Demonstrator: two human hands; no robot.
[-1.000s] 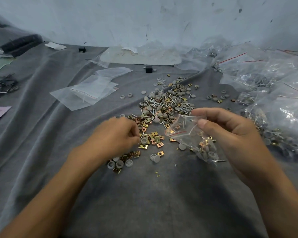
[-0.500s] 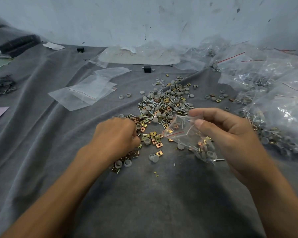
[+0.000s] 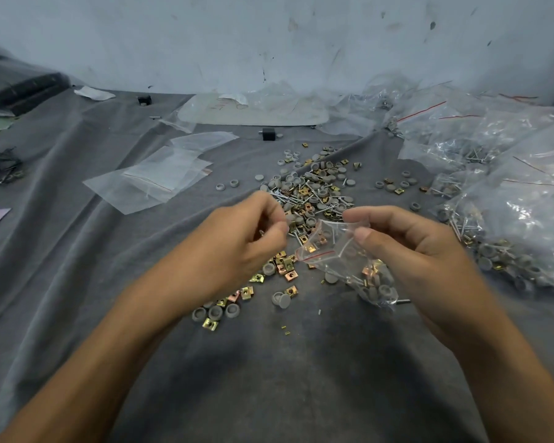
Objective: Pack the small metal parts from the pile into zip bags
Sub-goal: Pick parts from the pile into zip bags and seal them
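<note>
- right grip (image 3: 413,251) pinches the mouth of the zip bag (image 3: 339,260) between thumb and forefinger, centre-right of frame; the mouth is tilted leftward, likely so pieces drop straight in; its load sags at the bottom
- left grip (image 3: 237,247) is narrow, fingers curled onto the thumb round what looks like a small part (image 3: 261,232), just beside the bag's mouth
- pile (image 3: 314,193) lies just behind both hands on the grey cloth (image 3: 77,282) over the worktop; strays sit beside the left wrist
- open room at lower centre; filled bags (image 3: 509,193) crowd the right edge; empty bags (image 3: 154,183) lie upper left, well apart
</note>
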